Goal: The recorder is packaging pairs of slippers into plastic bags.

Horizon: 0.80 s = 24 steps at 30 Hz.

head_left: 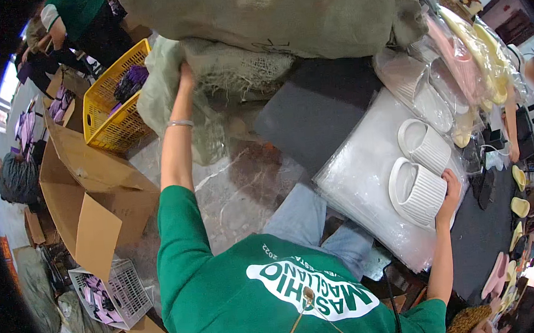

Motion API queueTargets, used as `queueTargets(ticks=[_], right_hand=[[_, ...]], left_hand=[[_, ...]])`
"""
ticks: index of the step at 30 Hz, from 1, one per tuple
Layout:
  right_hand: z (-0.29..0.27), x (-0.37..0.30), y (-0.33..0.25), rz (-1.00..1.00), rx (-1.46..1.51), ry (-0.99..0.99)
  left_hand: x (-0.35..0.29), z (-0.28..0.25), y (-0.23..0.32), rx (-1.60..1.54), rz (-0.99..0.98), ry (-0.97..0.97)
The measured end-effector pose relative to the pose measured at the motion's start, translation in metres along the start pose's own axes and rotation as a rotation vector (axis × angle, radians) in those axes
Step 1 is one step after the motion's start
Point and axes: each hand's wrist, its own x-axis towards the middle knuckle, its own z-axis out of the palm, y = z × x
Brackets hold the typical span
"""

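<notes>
A pair of white ribbed slide sandals lies on a stack of clear plastic bags (365,159) at my right. My right hand (451,195) grips the nearer slide sandal (422,194) by its outer edge, while the farther slide sandal (425,143) lies just beyond it. My left arm stretches forward, and my left hand (186,78) is closed on the loose edge of a pale green woven sack (161,90). The sack's folds partly hide those fingers.
Large stuffed sacks (281,14) rise in front. Bagged slides (458,60) are piled at the far right beside a dark tabletop (483,244). On the left stand a yellow crate (106,125), an open cardboard box (76,180) and a white crate (127,294). Other people work around.
</notes>
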Motion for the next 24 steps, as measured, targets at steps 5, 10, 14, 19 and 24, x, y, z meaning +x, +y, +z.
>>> queueTargets(ticks=[5,10,14,19,24], right_hand=[[-0.010,0.000,-0.002,0.041,-0.080,-0.008],[-0.016,-0.004,-0.005,0.077,-0.117,0.003],[-0.012,-0.003,-0.009,0.076,-0.059,0.019],[-0.010,-0.001,-0.005,0.028,-0.046,0.031],[-0.012,-0.004,0.007,-0.019,-0.082,0.073]], left_hand=[[0.006,0.078,0.039,0.132,-0.006,-0.271],[-0.064,0.078,0.088,0.314,0.046,-0.519],[-0.076,0.061,0.141,0.495,0.083,-0.673],[-0.082,0.060,0.204,0.744,0.088,-0.912],[-0.108,0.029,0.231,1.004,0.056,-1.203]])
